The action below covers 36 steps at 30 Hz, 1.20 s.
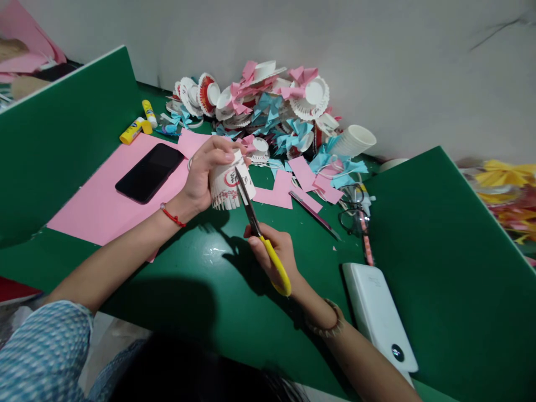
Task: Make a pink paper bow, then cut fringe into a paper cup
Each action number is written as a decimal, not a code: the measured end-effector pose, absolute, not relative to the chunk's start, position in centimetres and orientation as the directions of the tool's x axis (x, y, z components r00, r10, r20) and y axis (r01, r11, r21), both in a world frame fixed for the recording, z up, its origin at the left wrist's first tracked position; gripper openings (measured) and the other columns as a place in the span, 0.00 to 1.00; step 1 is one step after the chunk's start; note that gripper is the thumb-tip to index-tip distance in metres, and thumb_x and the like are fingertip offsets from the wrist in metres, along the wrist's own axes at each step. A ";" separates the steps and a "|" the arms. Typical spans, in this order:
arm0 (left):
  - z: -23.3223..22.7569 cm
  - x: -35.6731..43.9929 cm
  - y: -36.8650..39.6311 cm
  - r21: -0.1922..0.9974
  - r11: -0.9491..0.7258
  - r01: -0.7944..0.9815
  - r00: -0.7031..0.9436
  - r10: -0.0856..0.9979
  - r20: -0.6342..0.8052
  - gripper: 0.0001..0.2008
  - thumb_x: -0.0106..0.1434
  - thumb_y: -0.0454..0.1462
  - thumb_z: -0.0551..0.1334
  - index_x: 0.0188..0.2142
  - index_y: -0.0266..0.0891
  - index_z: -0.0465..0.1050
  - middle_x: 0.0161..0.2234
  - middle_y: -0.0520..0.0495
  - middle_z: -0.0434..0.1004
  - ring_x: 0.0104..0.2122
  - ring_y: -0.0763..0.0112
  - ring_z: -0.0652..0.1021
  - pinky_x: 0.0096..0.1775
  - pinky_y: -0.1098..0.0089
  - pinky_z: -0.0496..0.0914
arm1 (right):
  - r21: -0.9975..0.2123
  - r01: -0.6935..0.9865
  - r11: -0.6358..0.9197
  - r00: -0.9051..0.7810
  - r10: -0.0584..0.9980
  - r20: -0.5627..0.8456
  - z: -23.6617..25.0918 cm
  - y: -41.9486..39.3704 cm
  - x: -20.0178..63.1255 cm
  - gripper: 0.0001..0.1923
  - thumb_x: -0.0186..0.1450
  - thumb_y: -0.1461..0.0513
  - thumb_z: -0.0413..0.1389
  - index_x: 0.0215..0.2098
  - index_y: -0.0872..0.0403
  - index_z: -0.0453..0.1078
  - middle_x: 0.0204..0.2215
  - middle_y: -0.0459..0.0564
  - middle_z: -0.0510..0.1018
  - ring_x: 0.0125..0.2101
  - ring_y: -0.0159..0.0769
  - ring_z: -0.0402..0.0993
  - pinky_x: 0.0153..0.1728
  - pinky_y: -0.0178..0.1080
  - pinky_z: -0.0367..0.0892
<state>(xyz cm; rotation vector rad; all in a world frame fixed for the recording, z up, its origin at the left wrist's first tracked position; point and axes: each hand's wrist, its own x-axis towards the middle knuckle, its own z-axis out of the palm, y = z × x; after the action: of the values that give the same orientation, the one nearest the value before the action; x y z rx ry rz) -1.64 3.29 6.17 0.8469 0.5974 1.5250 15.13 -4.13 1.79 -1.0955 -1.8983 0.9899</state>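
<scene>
My left hand (205,173) grips a white paper cup (228,184) with red print, held upside down above the green table (201,279); its rim is cut into many strips. My right hand (272,251) holds yellow-handled scissors (262,234), whose blades reach up into the cup's side between the strips. A red string bracelet is on my left wrist and a beaded bracelet on my right.
A black phone (149,172) lies on a pink paper sheet (100,206). Two yellow glue sticks (140,124) lie behind it. A heap of cut cups and pink and blue paper bows (272,106) fills the back. Glasses (354,209), a white power bank (379,315) and stacked cups (354,140) lie right.
</scene>
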 end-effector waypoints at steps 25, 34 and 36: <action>5.8 -1.7 3.4 0.779 -0.157 -0.608 0.012 0.978 0.206 0.05 0.47 0.33 0.61 0.22 0.39 0.64 0.29 0.51 0.73 0.34 0.65 0.80 0.31 0.67 0.73 | -0.863 0.359 0.355 -0.361 0.906 0.222 1.6 -4.4 15.1 0.21 0.65 0.47 0.51 0.24 0.54 0.64 0.15 0.40 0.55 0.17 0.26 0.49 0.19 0.32 0.48; 5.6 -1.9 3.5 0.784 -0.158 -0.600 0.029 0.975 0.219 0.07 0.47 0.32 0.62 0.23 0.38 0.63 0.29 0.51 0.73 0.32 0.66 0.80 0.31 0.69 0.74 | -0.840 0.386 0.381 -0.355 0.902 0.246 1.7 -4.3 15.1 0.20 0.65 0.48 0.50 0.25 0.55 0.64 0.15 0.39 0.56 0.17 0.26 0.50 0.18 0.31 0.49; 5.6 -1.9 3.6 0.787 -0.156 -0.597 0.033 0.975 0.219 0.07 0.47 0.33 0.62 0.23 0.38 0.63 0.29 0.51 0.73 0.33 0.66 0.80 0.32 0.68 0.75 | -0.840 0.385 0.381 -0.356 0.902 0.246 1.7 -4.3 15.1 0.20 0.65 0.48 0.50 0.25 0.55 0.64 0.15 0.39 0.56 0.16 0.26 0.50 0.18 0.31 0.49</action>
<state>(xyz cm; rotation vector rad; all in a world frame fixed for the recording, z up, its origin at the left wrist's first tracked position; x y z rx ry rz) -1.92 3.56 5.59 0.9056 0.5598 1.5098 15.07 -4.34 1.74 -1.1087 -1.9127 0.9001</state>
